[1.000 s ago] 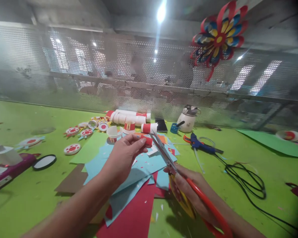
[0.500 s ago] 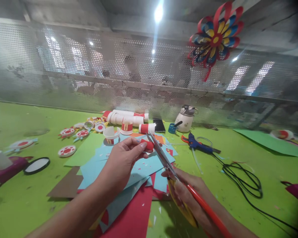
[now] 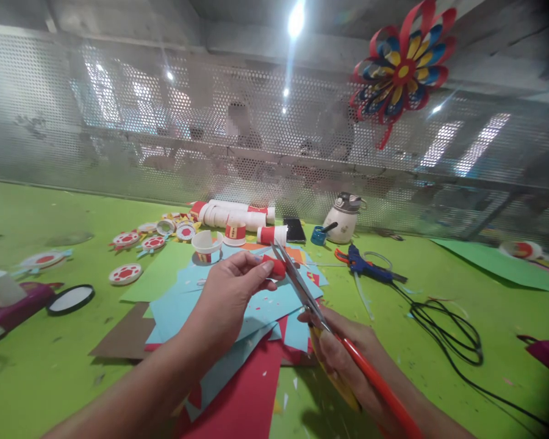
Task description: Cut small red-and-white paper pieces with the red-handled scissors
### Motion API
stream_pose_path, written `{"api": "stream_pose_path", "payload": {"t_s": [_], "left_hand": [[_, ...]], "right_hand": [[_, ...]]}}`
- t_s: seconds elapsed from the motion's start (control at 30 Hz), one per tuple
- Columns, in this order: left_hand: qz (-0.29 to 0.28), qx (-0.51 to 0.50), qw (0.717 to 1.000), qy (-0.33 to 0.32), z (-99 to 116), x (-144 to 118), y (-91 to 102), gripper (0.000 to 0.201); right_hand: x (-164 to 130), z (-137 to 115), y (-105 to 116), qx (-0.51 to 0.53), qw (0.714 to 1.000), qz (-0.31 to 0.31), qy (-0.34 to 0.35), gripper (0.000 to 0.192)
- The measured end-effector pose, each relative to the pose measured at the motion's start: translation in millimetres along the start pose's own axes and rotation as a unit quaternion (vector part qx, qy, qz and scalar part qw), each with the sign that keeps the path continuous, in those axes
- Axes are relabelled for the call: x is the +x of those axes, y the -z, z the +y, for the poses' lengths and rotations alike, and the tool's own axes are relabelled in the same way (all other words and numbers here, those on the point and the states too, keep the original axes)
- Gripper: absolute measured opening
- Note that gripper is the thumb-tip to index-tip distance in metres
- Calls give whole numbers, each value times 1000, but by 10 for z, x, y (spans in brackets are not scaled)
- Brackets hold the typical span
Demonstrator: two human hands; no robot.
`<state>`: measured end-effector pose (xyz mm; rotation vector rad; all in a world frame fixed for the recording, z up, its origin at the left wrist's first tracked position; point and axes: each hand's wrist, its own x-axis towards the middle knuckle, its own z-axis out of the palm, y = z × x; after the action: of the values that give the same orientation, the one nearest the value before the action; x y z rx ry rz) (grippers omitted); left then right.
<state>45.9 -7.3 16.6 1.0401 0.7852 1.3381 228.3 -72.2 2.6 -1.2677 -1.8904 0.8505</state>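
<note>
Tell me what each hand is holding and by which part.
The left hand pinches a small red paper piece by its left end between its fingertips. The right hand grips the orange-and-yellow-handled scissors by the handles, blades at the paper.

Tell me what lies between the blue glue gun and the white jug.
Head view: bare green tabletop separates the blue glue gun from the white jug; nothing lies between them.

Two bare forearms, no sleeves in view, left hand [image 3: 226, 299], right hand [image 3: 348, 353], no rings visible
</note>
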Motion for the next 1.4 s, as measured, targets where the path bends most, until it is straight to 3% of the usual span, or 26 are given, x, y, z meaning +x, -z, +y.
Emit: {"api": "stream_pose_path", "payload": {"t_s": [0.37, 0.63, 1.4], "left_hand": [[2, 14, 1000, 5, 10, -9, -7, 12], [4, -3, 1000, -1, 30, -14, -24, 11], [2, -20, 1000, 13, 41, 3, -24, 12]], "right_hand": [[12, 33, -25, 5, 1000, 12, -17, 53], [35, 85, -33, -7, 999, 18, 37, 49], [17, 25, -38, 50, 999, 2, -11, 40]]}}
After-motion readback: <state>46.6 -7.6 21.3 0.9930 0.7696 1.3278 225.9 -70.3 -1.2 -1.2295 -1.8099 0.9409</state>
